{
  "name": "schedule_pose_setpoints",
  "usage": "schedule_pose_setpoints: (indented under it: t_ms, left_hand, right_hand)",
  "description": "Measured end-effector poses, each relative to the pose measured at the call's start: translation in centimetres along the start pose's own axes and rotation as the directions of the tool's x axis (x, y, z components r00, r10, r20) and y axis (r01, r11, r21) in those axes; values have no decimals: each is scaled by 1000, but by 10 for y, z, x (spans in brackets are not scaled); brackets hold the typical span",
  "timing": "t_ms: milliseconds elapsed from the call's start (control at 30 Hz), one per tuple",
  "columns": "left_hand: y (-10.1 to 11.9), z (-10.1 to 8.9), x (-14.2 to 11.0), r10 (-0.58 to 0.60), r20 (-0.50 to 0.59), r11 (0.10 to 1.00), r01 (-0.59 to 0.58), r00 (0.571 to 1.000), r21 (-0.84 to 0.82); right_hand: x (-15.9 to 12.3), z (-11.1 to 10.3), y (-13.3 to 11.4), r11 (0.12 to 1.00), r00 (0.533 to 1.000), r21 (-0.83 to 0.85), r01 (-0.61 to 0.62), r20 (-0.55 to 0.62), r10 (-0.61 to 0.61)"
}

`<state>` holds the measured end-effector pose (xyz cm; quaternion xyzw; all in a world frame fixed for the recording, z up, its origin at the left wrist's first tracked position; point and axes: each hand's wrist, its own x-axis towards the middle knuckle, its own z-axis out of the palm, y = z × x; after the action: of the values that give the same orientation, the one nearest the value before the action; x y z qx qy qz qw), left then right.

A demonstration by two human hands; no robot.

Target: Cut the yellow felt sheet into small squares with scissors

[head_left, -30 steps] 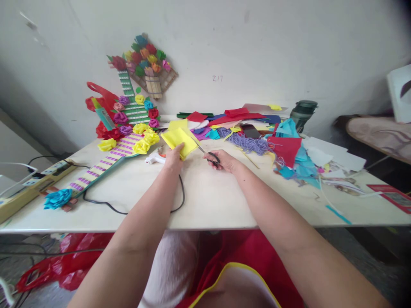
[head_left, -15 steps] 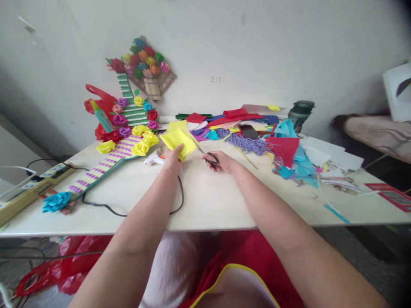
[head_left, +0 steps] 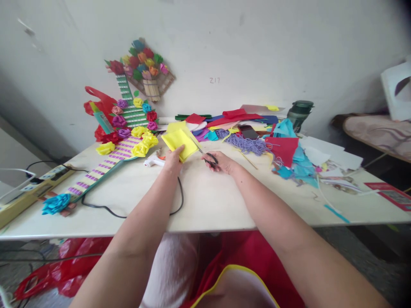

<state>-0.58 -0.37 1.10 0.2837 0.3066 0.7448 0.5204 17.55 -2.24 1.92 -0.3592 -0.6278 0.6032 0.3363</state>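
My left hand (head_left: pixel 175 158) pinches a folded piece of yellow crepe paper (head_left: pixel 176 140) at its near edge, thumb on top. In my right hand (head_left: pixel 220 161) is a pair of scissors (head_left: pixel 211 160) with black handles, my fingers wrapped around them. The blades point away to the left and lie along the right edge of the yellow paper. Whether they are apart or closed is too fine to make out. A white glue gun (head_left: pixel 154 159) lies just left of my left hand, its tip side partly hidden.
Paper-flower guitar-shaped crafts (head_left: pixel 109 164) stand and lie on the left. Coloured paper sheets (head_left: pixel 237 115), purple shredded strips (head_left: pixel 245 142), a phone (head_left: pixel 248 131) and a dark bottle (head_left: pixel 300 114) line the back. Blue and red scraps (head_left: pixel 284 149) lie right. A black cord (head_left: pixel 105 208) crosses the tabletop.
The yellow paper and my left hand have shifted very slightly to the right relative to the scissors. Both hands keep their grips.
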Motion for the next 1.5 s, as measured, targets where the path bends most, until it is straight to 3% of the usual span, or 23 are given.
schedule_pose_setpoints:
  t_ms: [400,733,1500]
  left_hand:
    - [0,1,1,21,-36,1000,-21,999,-6]
    - [2,3,-4,-1,22,1000,1,1000,-4]
    - [-4,2,-1,-6,60,1000,6,998,5]
  right_hand:
    - [10,3,6,999,996,-2,42,-81,-42]
    - [3,-2,4,999,999,47,21,30,-23]
    - [8,1,8,998,998,39,58,-38,-56]
